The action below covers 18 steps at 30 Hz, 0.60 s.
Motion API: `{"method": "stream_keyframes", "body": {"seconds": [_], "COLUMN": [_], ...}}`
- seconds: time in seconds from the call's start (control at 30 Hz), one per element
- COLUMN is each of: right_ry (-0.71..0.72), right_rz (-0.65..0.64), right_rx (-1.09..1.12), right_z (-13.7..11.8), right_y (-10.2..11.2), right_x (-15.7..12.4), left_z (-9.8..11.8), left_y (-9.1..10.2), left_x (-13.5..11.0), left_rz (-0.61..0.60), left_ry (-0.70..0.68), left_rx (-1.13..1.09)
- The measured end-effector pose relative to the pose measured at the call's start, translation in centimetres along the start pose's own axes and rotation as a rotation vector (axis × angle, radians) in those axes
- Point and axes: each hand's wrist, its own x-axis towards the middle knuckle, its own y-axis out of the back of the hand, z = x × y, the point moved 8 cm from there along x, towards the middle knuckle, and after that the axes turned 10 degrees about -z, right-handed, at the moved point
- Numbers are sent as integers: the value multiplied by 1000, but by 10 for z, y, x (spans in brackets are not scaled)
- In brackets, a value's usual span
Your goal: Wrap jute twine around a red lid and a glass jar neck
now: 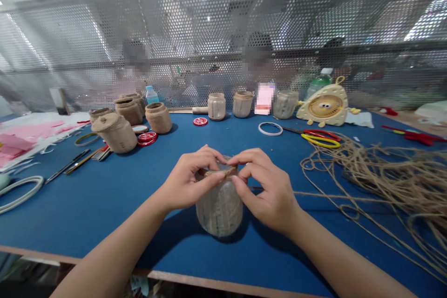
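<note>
A clear glass jar (pixel 219 212) stands on the blue table (pixel 104 200) right in front of me. My left hand (pixel 186 181) and my right hand (pixel 265 186) both pinch a strand of brown twine (pixel 223 173) pressed around the jar's neck. The fingers of each hand are closed on the rim from either side. The twine runs off to the right, under my right hand, toward a loose tangle of twine (pixel 391 172) lying on the table.
Several twine-wrapped jars (pixel 117 132) and red lids (pixel 147 138) sit at the back left, bare jars (pixel 216 105) at the back centre. Scissors (pixel 319 137), a white ring (pixel 270 128) and a small yellow fan (pixel 326 105) lie right. Tools (pixel 75 162) lie left. A perforated metal screen (pixel 223 42) stands behind, people beyond it.
</note>
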Motion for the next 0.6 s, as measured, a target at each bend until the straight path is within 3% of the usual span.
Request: {"method": "stream_keyframes", "body": {"seconds": [0.3, 0.6], "right_ry": [-28, -75], "right_rz": [3, -4], "right_rx": [9, 39], "right_z": [-1, 4], "right_y": [1, -1], "right_x": [2, 1], "left_z": [3, 7], "left_y": [-2, -4], "left_x": [0, -1], "left_rz": [-28, -5], "left_ry": [-39, -12], "left_rx": [8, 192]}}
